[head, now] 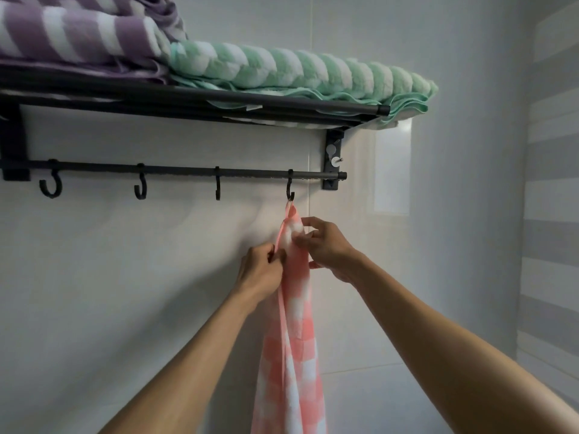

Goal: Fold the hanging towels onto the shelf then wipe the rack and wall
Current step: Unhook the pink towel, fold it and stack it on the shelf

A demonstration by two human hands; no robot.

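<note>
A pink and white checked towel [294,339] hangs by a loop from the rightmost hook [290,188] of the black wall rack [175,170]. My left hand [261,270] pinches the towel's left edge just below the hook. On the other side, my right hand [326,245] grips the towel's upper part. On the rack's shelf [219,100] lie a folded purple and white striped towel [78,36] at the left and a folded green and white striped towel [297,70] at the right.
Three other black hooks [141,186] hang bare on the lower rail. The wall [109,277] behind is pale glossy tile. A side wall with grey and white bands [548,214] stands close at the right.
</note>
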